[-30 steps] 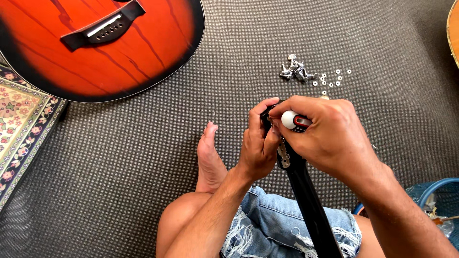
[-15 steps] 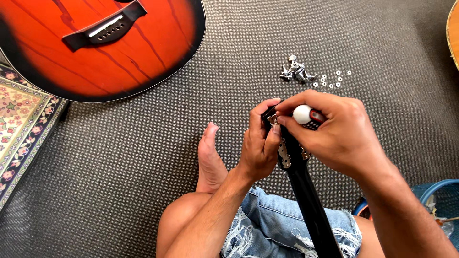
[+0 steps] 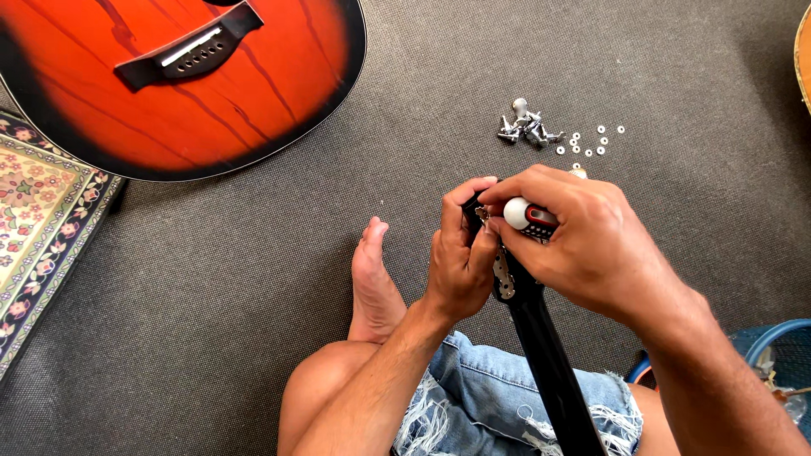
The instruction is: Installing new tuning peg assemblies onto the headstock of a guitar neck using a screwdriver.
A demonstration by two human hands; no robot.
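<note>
A black guitar neck (image 3: 549, 363) rises from my lap, its headstock hidden between my hands. My left hand (image 3: 460, 257) grips the left side of the headstock, thumb up along its edge. My right hand (image 3: 583, 241) is closed round a small screwdriver (image 3: 528, 215) with a white end cap and a red and black handle, held against the headstock. A silver tuner plate (image 3: 504, 274) shows on the neck just below my fingers.
A red-orange sunburst guitar body (image 3: 169, 76) lies on the grey carpet (image 3: 253, 279) at the top left. Silver tuning machines (image 3: 525, 125) and several small white washers (image 3: 591, 143) lie beyond my hands. A patterned rug (image 3: 42, 219) is at the left, a blue tub (image 3: 773, 346) at the right.
My right hand with the screwdriver has shifted slightly up, then back down a little, and turned; the white cap now sits a bit lower. My left hand keeps its hold.
</note>
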